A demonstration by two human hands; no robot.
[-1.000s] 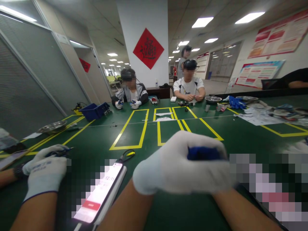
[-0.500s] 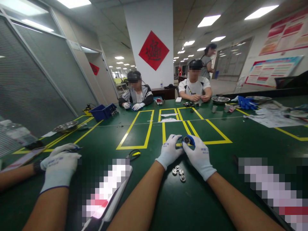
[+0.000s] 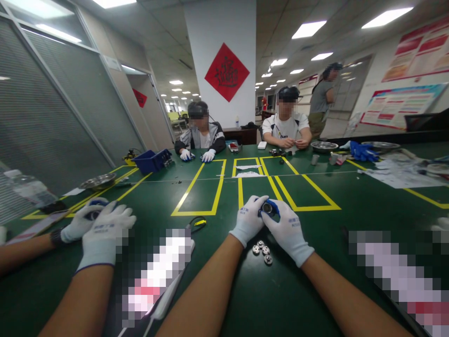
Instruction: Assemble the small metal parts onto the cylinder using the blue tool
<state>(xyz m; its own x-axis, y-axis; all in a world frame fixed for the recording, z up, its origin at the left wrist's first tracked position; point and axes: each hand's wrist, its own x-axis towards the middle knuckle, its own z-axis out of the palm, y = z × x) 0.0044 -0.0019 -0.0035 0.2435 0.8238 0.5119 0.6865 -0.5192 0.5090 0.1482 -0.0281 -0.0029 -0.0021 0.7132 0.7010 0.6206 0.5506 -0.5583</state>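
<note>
My left hand (image 3: pixel 249 217), in a white glove with blue fingertips, closes on the left side of a small round metal part (image 3: pixel 267 208). Its dark ring-shaped opening faces me. My right hand (image 3: pixel 288 229), gloved the same way, grips the part from the right, with thumb and fingers bent around it. Both hands are raised above the green table, with the fingertips close together. Just below them, several small silver discs with holes (image 3: pixel 265 251) lie in a loose group on the tabletop.
At the left, another person's gloved hands (image 3: pixel 105 229) work close to the table. Yellow tape outlines (image 3: pixel 192 214), a black cable loop (image 3: pixel 197 224), a blue bin (image 3: pixel 149 163), a water bottle (image 3: pixel 31 189) and metal bowls (image 3: pixel 324 147) are around. Two people sit opposite.
My left hand has closed in, so both hands now meet around the metal part. The neighbour's hands shifted and opened on the left. A standing person in the background moved right.
</note>
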